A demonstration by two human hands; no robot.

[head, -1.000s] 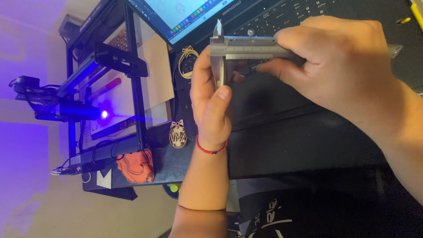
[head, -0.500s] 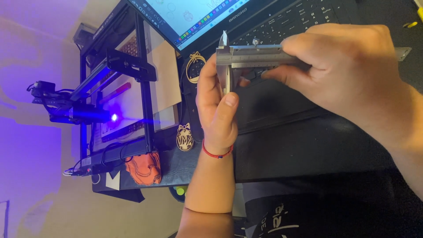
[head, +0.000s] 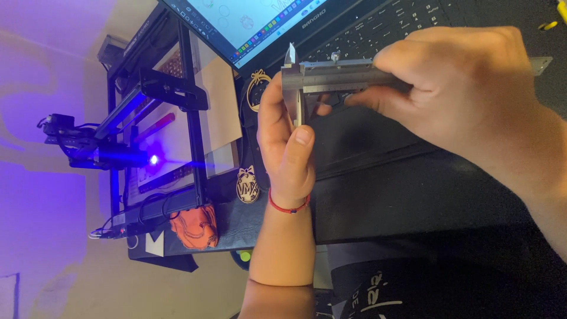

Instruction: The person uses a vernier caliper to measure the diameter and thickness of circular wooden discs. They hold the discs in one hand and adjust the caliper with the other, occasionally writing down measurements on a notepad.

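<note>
Steel caliper point(head: 339, 75), held above the black bench point(head: 413, 195) just below the laptop point(head: 307, 23) keyboard; I take the caliper as my landmark.

Right hand point(head: 466, 97): grip clenched around the caliper beam, thumb tucked under near the slide. Left hand point(head: 289, 147): fingers curled at the caliper's jaw end, thumb pressed up beside the lower jaws. From here it looks to pinch something thin between the jaws, but the piece is hidden by the fingers, so I cannot tell what it is. A red cord bracelet point(head: 288, 207) sits on the left wrist.

Left of the caliper: a laser engraver point(head: 147, 118) with a black frame, its head giving off bright violet light point(head: 155, 159) onto a pale sheet. Between engraver and caliper lie two small cut wooden ornaments point(head: 248, 184). An orange cloth point(head: 195, 227) lies at the engraver's near corner.

Risks, my judgement:
- The caliper is tilted and carried in the air. A loosened right grip would drop it onto the laptop keys.
- Pointed upper jaws stand close to the laptop screen edge; a slip upward could scratch it.
- Thumb pressure on the jaws may skew the reading.
- The laser looks live and unshielded left of the caliper; stray glare is an eye hazard, and a left elbow drifting that way could jog the frame.
</note>
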